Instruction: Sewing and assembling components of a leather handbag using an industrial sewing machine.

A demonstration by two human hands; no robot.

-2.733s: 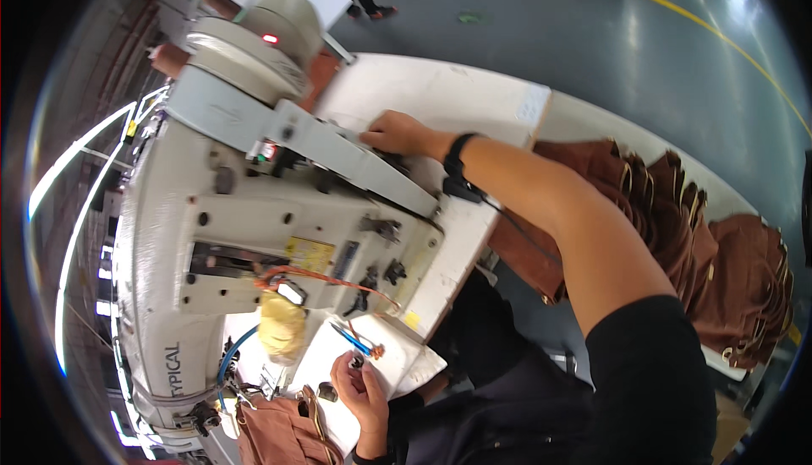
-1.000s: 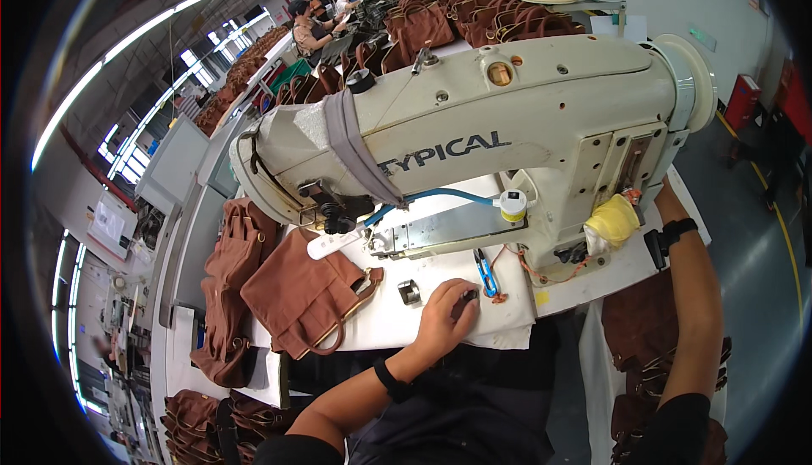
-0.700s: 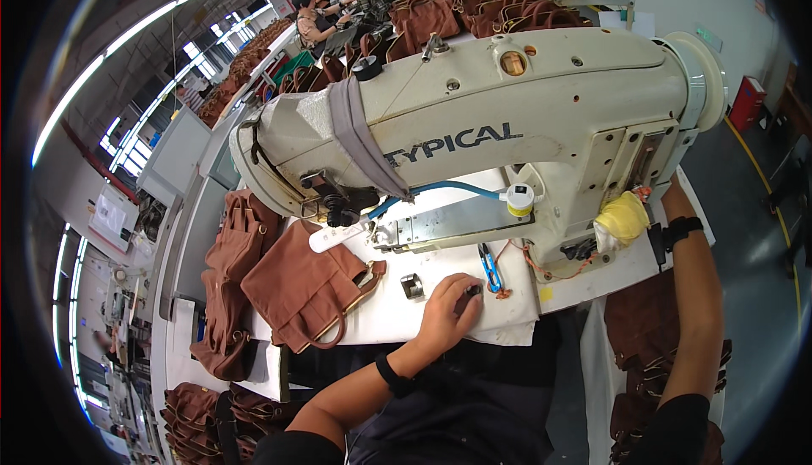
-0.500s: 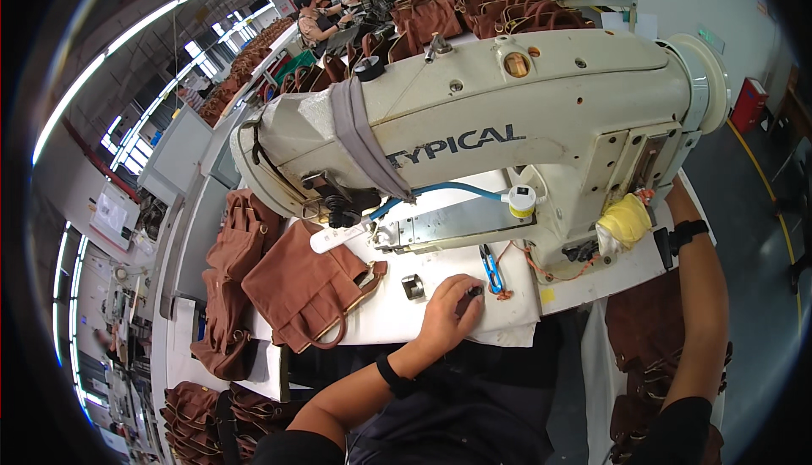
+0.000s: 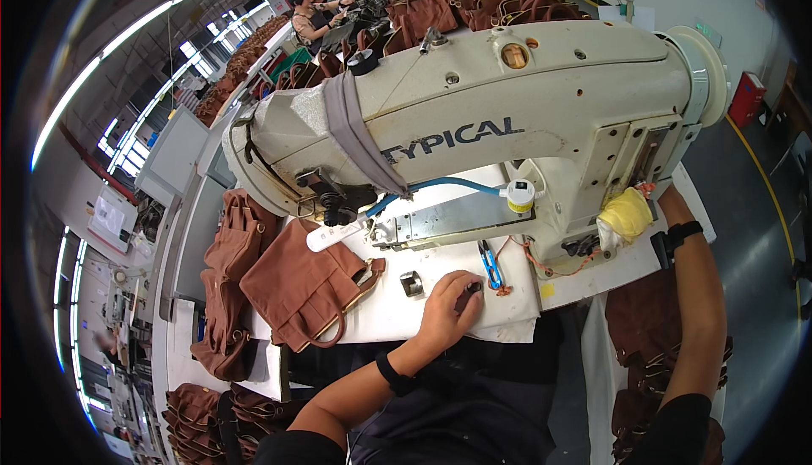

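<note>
My left hand [image 5: 444,313] rests on the white work surface in front of a sewing machine [image 5: 507,93], its fingers curled round a small dark piece [image 5: 474,287] whose kind I cannot make out. Just right of that hand lie blue thread snips [image 5: 490,265]; to its left sits a small shiny metal part [image 5: 412,283]. My right hand [image 5: 672,205] reaches past the machine's right end, its fingers hidden behind the machine. A brown handbag [image 5: 304,283] lies under the machine's head at the left, one handle toward me.
More brown bags [image 5: 224,321] stand along the left edge. Others hang or lie in a pile [image 5: 639,330] below the table at right. A yellow cloth bundle [image 5: 624,218] is tied to the machine's base. Co-workers [image 5: 311,21] sit farther back beside heaped bags.
The whole view has shifted slightly. Both hands stay in about the same places, and nothing has been picked up or put down.
</note>
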